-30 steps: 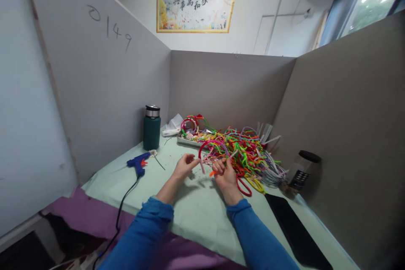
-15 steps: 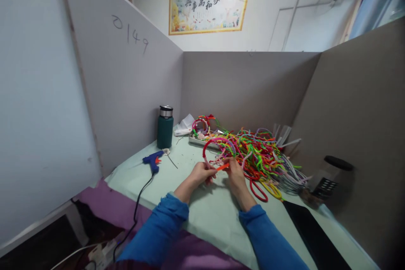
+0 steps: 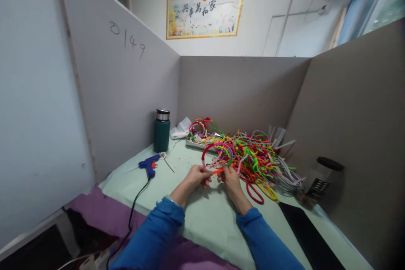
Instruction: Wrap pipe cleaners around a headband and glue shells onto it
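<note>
"Where is the multicoloured hoop [image 3: 218, 144]?"
"Just in front of the pile of fuzzy stems [image 3: 256, 152], its lower part at both hands"
"And the fingers?"
"The left hand [image 3: 196, 176] pinches an orange strip [image 3: 217, 171]; the fingers of the right hand [image 3: 230, 178] close on it farther along"
"What's left of the pile?"
"A blue glue gun [image 3: 149, 165] and a green bottle [image 3: 161, 134]"

My feed shows a fuzzy arched hoop [image 3: 217, 145] banded red, pink, purple, green. I see one slim orange strip [image 3: 217, 171].
</note>
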Tool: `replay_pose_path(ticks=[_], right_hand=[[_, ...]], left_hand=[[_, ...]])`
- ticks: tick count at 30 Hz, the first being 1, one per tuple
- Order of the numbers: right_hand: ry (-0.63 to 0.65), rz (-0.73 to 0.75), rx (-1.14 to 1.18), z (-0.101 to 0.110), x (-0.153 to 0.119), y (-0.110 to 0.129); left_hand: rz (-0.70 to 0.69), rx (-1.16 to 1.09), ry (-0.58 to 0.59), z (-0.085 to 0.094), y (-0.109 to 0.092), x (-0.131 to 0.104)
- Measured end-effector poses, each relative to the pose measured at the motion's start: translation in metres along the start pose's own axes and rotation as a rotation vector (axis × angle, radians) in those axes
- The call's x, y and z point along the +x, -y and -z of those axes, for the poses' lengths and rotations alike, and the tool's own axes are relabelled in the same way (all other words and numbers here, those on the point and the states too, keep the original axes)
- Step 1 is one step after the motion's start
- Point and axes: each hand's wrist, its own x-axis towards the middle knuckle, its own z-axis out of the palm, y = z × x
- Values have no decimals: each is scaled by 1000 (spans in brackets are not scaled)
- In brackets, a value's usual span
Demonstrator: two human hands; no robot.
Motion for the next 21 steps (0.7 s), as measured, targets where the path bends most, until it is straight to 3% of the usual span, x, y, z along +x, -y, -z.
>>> replay_pose_path(ticks=[6, 21], right_hand=[[-43, 34, 44, 2, 3, 2], [-53, 67, -86, 0, 0, -2]], left_hand=[[-24, -129, 30, 1, 2, 0], [12, 16, -12, 1, -1, -1]])
